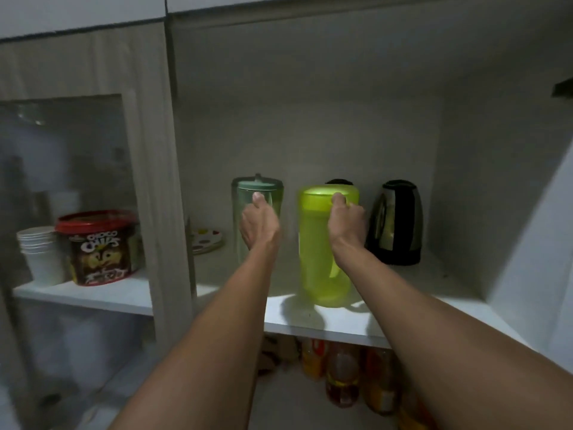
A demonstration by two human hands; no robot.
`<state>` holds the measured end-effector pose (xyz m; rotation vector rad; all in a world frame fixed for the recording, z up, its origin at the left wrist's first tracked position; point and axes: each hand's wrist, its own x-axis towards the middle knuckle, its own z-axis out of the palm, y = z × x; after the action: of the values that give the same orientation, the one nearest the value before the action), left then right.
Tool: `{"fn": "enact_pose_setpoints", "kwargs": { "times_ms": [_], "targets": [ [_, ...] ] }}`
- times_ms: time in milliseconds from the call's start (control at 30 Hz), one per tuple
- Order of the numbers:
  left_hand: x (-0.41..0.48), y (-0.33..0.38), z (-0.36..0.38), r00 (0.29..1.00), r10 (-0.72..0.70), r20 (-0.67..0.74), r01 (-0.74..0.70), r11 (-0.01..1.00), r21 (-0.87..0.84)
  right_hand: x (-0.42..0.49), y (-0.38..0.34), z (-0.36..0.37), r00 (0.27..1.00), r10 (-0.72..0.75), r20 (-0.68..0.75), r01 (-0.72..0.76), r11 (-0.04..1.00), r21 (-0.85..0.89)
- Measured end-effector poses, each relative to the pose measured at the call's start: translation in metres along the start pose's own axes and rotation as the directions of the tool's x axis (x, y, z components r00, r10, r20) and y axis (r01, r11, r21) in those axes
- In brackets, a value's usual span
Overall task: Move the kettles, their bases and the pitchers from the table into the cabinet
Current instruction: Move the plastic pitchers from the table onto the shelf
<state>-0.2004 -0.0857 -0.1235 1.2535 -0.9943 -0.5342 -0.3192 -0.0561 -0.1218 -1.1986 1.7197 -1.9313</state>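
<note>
Both arms reach into the open cabinet compartment. My left hand [259,221] grips the handle of a clear pitcher with a teal lid [245,193], which stands on the white shelf [372,324]. My right hand [345,221] grips the handle of a lime-green pitcher [316,243], blurred, near the shelf's front. A steel and black kettle [395,221] stands to the right, further back. A dark rounded top [339,182] shows behind the green pitcher; the rest of it is hidden.
A stack of spotted plates [206,240] lies left of the clear pitcher. Behind the glass door at left stand white cups [40,252] and a Choco Chips tub [99,246]. Bottles [342,377] fill the shelf below. The cabinet's side wall [483,181] rises at right.
</note>
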Motion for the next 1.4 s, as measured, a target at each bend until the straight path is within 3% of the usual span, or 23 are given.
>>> {"fn": "enact_pose_setpoints", "kwargs": {
  "times_ms": [233,367,567,733,933,1100,1400],
  "targets": [
    [0.111,-0.073,0.060,0.988,-0.155,0.015,0.154,0.988,0.031,0.075,0.035,0.100,0.994,0.029,0.109,-0.029,1.000,-0.004],
    [0.162,-0.113,0.093,0.984,-0.157,0.083,0.155,0.988,0.024,0.124,0.056,0.159,0.988,0.027,0.154,-0.043,0.994,0.102],
    [0.208,-0.137,0.128,0.977,-0.195,0.081,0.195,0.981,0.013,0.185,0.082,0.203,0.974,0.089,0.207,-0.108,0.991,0.084],
    [0.233,-0.142,0.139,0.957,-0.222,0.189,0.224,0.975,0.009,0.202,0.083,0.207,0.962,0.111,0.250,-0.146,0.981,0.126],
    [0.228,-0.141,0.141,0.951,-0.228,0.209,0.215,0.973,0.083,0.208,0.084,0.209,0.952,0.133,0.277,-0.130,0.991,-0.031],
    [0.201,-0.125,0.131,0.953,-0.296,0.068,0.262,0.914,0.309,0.199,0.085,0.182,0.955,0.224,0.195,-0.198,0.969,-0.145],
    [0.086,-0.066,0.063,0.989,-0.025,0.147,-0.032,0.928,0.372,0.103,0.079,0.105,0.960,0.120,0.252,-0.050,0.962,-0.269]
  ]
}}
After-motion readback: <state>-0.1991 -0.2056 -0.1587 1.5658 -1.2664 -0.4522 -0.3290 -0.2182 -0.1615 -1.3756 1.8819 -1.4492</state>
